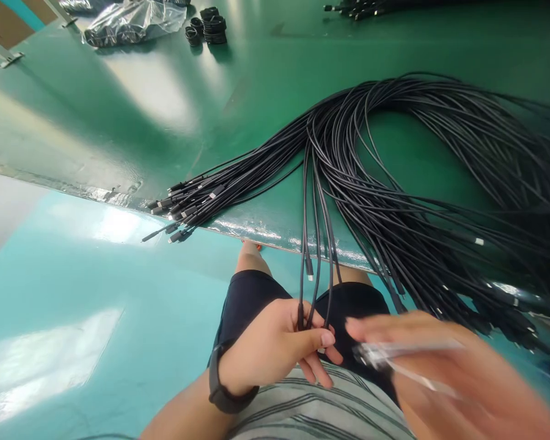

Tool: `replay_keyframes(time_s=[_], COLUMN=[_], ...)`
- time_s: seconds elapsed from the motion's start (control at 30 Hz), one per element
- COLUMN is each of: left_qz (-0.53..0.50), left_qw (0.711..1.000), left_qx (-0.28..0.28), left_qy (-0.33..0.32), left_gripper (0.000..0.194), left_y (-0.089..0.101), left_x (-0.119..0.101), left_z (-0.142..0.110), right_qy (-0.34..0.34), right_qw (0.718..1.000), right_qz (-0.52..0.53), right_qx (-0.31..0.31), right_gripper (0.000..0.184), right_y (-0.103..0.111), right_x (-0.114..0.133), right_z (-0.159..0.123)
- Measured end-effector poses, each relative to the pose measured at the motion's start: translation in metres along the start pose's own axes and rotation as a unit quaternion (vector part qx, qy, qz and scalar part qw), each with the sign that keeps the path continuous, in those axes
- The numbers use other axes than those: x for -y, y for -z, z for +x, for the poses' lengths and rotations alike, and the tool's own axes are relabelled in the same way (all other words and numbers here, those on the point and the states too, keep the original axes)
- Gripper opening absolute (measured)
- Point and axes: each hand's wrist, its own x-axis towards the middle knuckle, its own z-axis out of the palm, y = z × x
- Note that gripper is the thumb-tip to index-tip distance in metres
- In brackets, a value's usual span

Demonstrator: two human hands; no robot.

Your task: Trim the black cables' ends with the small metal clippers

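Observation:
My left hand (297,342) is closed on the ends of three black cables (316,263), thumb pressed across the connectors. These cables run down over the table edge from a large bundle of black cables (343,140). Another loose cable end with a metal plug (310,269) hangs beside them. To the right, my right hand (440,366) is smeared by motion. Between its fingers are clear, shiny plastic pieces (376,354), whose exact kind is too blurred to make out. The two hands are apart.
The green table (252,79) carries the bundle, its connector ends (178,211) overhanging the front edge at left. Farther back lie a clear plastic bag (137,24) with dark contents, small black coils (211,27) and more cable ends (362,7). A metal bracket (9,58) stands at far left.

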Motion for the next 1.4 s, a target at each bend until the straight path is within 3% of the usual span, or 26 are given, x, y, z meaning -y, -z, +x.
replay_keyframes(time_s=[0.13,0.3,0.57,0.77,1.03,1.3,1.4], left_qz=[-0.071,-0.072,-0.052,-0.041,-0.031,-0.044,-0.075], left_qw=[0.994,0.988,0.989,0.988,0.989,0.991,0.990], left_qx=[-0.051,-0.063,-0.072,-0.087,-0.082,-0.069,-0.053], left_qy=[-0.069,-0.119,-0.122,-0.120,-0.123,-0.106,-0.110], left_gripper=[0.031,0.022,0.020,0.021,0.022,0.023,0.028], left_y=[-0.007,-0.011,-0.013,-0.012,-0.011,-0.012,-0.014], left_x=[0.000,-0.005,-0.009,-0.006,-0.004,-0.005,-0.005], left_z=[-0.008,-0.018,-0.017,-0.016,-0.015,-0.015,-0.013], right_qy=[-0.053,-0.057,-0.035,-0.066,-0.087,-0.061,-0.057], right_qw=[0.998,0.993,0.996,0.987,0.983,0.990,0.989], right_qz=[0.043,0.090,0.069,0.115,0.140,0.126,0.130], right_qx=[0.011,0.050,0.053,0.090,0.084,0.011,0.034], right_gripper=[0.008,0.005,0.008,0.009,0.006,0.002,0.003], right_y=[-0.022,-0.023,-0.026,-0.026,-0.025,-0.025,-0.024], right_x=[-0.014,-0.020,-0.009,-0.014,-0.018,-0.022,-0.021], right_z=[0.006,0.010,0.015,0.016,0.015,0.016,0.015])
